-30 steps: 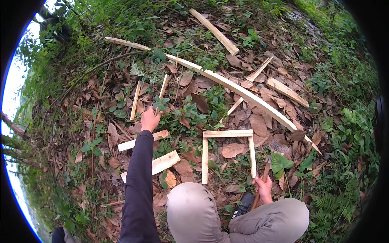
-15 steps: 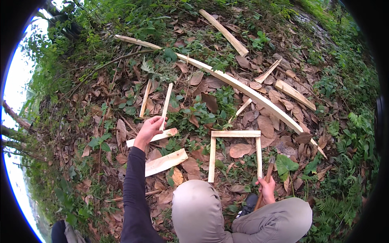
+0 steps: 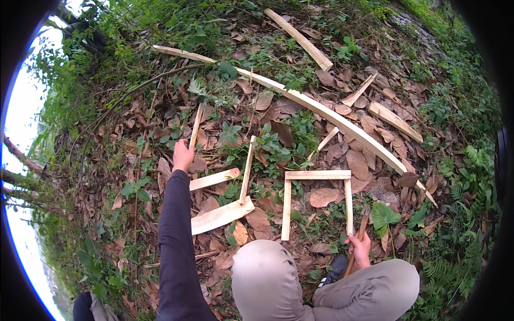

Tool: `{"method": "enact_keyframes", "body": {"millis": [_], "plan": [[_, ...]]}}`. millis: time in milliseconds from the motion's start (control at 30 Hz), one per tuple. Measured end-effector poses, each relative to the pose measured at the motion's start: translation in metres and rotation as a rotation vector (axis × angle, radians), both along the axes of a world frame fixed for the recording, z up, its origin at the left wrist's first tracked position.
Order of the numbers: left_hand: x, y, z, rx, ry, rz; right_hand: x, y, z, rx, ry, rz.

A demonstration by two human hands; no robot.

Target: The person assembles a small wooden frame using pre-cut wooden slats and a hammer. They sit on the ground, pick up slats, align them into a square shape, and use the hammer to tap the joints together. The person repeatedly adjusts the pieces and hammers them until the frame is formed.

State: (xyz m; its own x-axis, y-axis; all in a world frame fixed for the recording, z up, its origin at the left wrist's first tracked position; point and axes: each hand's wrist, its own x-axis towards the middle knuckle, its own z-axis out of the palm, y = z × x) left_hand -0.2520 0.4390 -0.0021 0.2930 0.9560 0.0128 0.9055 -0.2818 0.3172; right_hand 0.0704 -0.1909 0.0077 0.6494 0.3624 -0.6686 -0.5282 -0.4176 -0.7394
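My left hand [image 3: 183,155] reaches out to the left, its fingers closed round the near end of a thin wooden stick [image 3: 196,124]. A second thin stick [image 3: 248,170] lies to its right, its near end resting on a broad pale slab of wood [image 3: 222,215]. In front of my right knee, my right hand [image 3: 360,250] grips the wooden handle of a hammer-like tool [image 3: 363,223]. Its fingertips also touch the near end of the right leg of a three-sided wooden frame [image 3: 318,175], which lies with its open side toward me.
Beyond the frame a long curved wooden strip [image 3: 326,114] crosses the leaf-covered ground. Split wood pieces [image 3: 395,121] lie at the right and a longer one [image 3: 300,40] far back. Another short board [image 3: 215,179] sits left of centre. Another person's leg [image 3: 96,307] shows at lower left.
My left hand has put down one thin stick, which now leans on the slab, and moved left and away to the other stick. My right hand stays by the frame's leg with the tool.
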Motion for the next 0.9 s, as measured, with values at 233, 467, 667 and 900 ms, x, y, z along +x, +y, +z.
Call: {"method": "enact_keyframes", "body": {"millis": [233,467,667,900], "plan": [[0.028,-0.003,-0.039,0.08,0.32,0.083,0.011,-0.013,0.01,-0.066,-0.032,-0.096],[0.021,-0.007,0.004,-0.18,-0.032,-0.056,0.014,-0.012,-0.001,-0.048,0.003,-0.087],[0.013,-0.099,0.105,-1.197,-1.15,0.038,0.008,-0.01,-0.005,-0.03,0.008,-0.064],[0.026,-0.264,0.074,-1.298,-0.945,-0.1,-0.002,-0.002,0.003,0.009,0.039,-0.021]]}}
